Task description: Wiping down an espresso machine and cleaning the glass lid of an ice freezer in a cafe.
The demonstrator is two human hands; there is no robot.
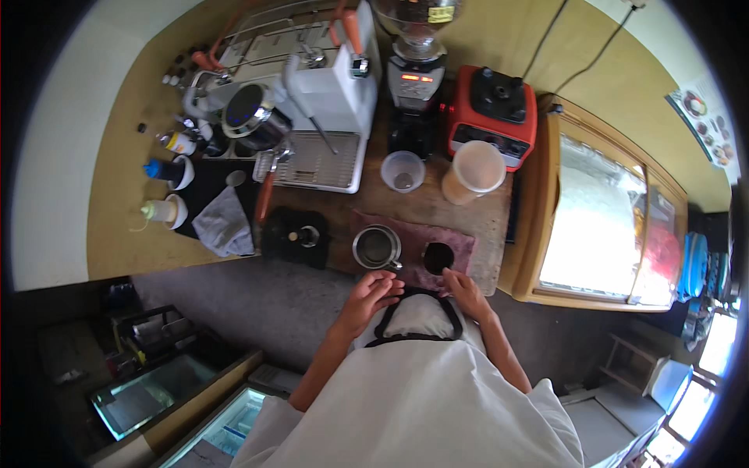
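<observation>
My right hand (466, 291) has its fingertips pinched at the near edge of a small cup (425, 257) with dark contents, on a folded maroon cloth (404, 228). Whether a handle or a spoon lies between those fingers is too small to tell. A round stainless-steel vessel (377, 247) stands to the left on the same cloth, its handle or spout pointing towards me. Just below it, my left hand (373, 294) hovers with bent fingers slightly apart, nothing visible in them. A tamper (304, 236) rests on a black mat left of the steel vessel.
Behind stand a white espresso machine (327, 105), a coffee grinder (415, 82) and a red blender base (494, 111). Two plastic containers, one clear (403, 171) and one tan-filled (473, 172), sit before them. A portafilter handle (265, 196) juts forward. A grey rag (224, 222) lies left.
</observation>
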